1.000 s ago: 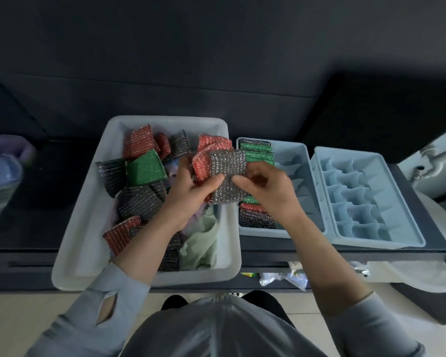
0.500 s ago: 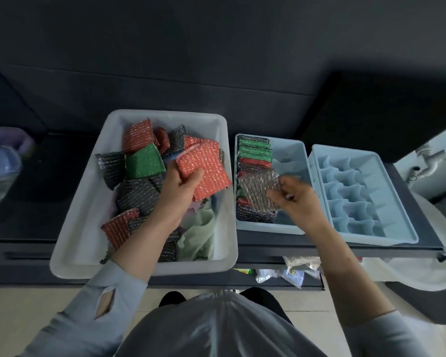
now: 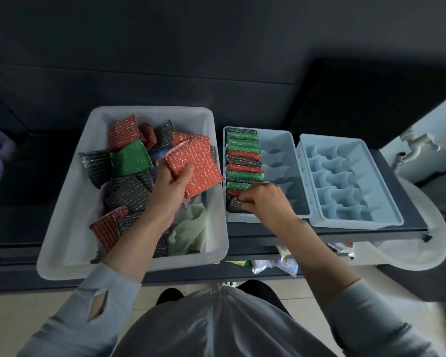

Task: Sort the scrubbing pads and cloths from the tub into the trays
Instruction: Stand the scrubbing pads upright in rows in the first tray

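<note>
Over the white tub (image 3: 62,228) of mixed pads and a green cloth (image 3: 191,228), the left hand (image 3: 170,186) pinches a red pad (image 3: 198,166), while the right hand (image 3: 265,202), fingers curled, presses a silver pad (image 3: 233,204) into the near end of the left tray (image 3: 289,155)'s filled row, the empty right tray (image 3: 345,176) beside it on the counter (image 3: 410,222).

The left hand (image 3: 174,180) holds a red scrubbing pad (image 3: 195,167) over the white tub (image 3: 62,228); the right hand (image 3: 265,203) presses a silver pad (image 3: 234,204) into the near tray (image 3: 298,176), beside 1 second tray (image 3: 381,189).
</note>
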Tool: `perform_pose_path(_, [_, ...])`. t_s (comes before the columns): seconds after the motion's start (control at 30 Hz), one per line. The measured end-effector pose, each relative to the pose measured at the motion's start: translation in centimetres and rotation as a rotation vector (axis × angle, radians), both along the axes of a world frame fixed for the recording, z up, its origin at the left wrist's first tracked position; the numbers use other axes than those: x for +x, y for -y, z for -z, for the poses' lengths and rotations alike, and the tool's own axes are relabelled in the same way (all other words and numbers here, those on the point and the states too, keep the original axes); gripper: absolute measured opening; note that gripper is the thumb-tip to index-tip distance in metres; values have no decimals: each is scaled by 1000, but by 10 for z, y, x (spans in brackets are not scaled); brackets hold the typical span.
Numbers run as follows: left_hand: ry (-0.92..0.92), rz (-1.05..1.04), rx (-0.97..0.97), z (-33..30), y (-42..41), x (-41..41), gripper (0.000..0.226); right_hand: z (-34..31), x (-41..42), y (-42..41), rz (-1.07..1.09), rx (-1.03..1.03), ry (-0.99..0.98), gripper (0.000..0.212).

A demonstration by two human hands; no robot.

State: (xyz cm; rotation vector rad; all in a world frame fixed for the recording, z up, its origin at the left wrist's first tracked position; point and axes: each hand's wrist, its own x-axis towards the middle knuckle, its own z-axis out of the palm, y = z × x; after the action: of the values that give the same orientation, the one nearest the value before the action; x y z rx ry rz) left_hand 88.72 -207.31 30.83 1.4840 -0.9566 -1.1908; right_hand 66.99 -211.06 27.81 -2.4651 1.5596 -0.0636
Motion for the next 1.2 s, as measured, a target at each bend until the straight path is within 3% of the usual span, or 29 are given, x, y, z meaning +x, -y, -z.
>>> perform_pose_path(0.1, [-40, 11, 0, -3, 0, -3, 41, 9, 9, 0, -32, 48, -117, 20])
perform_pose_path(0.17, [-61, 26, -1, -5, 1, -4, 40, 10, 7, 5, -18, 74, -64, 16])
perform_pose_path(0.27, [-55, 74, -20, -8, 2, -4, 39, 1, 2, 10, 94, -7, 261, 9])
perform_pose_path(0.33, [-76, 94, -28, -9, 3, -6, 41, -15, 3, 13, 268, -19, 572, 18])
perform_pose_path(0.43, [-134, 135, -31, -11, 8, -14, 39, -38, 10, 19, 426, 410, 1021, 27])
perform_pose_path(0.53, [-163, 165, -26, -12, 17, -24, 25, -43, 14, 22, 447, 665, 1201, 31])
perform_pose_path(0.63, [-84, 157, 6, -7, 25, -28, 21, -30, 1, 28, 571, 649, 1250, 39])
perform_pose_path(0.73, [28, 101, 43, -5, 34, -28, 17, -25, -33, 52, 751, 390, 1168, 29])
perform_pose_path(0.87, [71, 80, 37, -8, 46, -30, 21, -26, -82, 93, 726, -86, 613, 23])
perform_pose_path(1.07, [91, 9, 38, -14, 69, -40, 29, -20, -85, 154, 381, -246, 263, 21])
perform_pose_path(1.2, [86, -35, 52, -13, 79, -42, 27, 6, -71, 185, 227, -207, -28, 23])
